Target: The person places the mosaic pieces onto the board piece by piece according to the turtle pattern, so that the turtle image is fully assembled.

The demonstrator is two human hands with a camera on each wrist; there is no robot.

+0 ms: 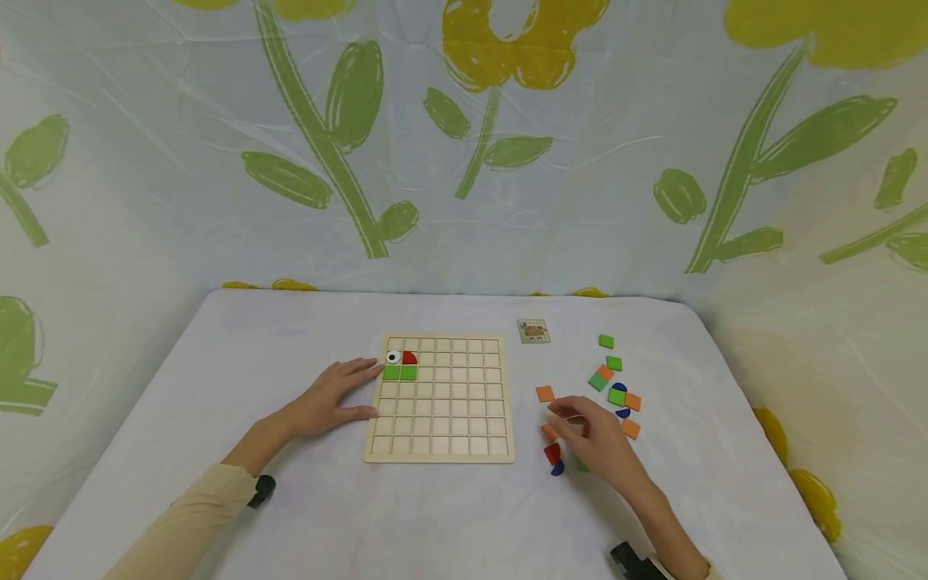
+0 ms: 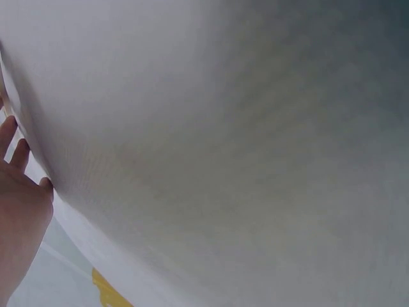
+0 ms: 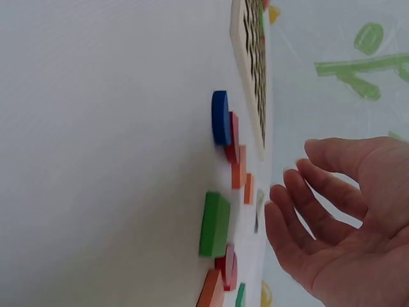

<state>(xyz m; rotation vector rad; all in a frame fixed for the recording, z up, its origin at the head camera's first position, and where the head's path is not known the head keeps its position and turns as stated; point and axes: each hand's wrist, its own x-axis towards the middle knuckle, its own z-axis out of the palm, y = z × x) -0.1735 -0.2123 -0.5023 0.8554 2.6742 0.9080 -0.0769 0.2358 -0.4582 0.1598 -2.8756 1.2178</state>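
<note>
A pale wooden grid board lies in the middle of the table. In its upper left cells are a white eye tile, a red rounded tile and two green square tiles. My left hand rests along the board's left edge, fingers extended. My right hand hovers over loose tiles right of the board, fingers loosely bent; the right wrist view shows nothing between them. Around it lie an orange square, a red tile, a blue half-round tile and a green tile.
Behind the right hand several green, orange and blue tiles lie scattered. A small picture card is beyond the board's upper right corner. White cloth with flower prints hangs behind the table.
</note>
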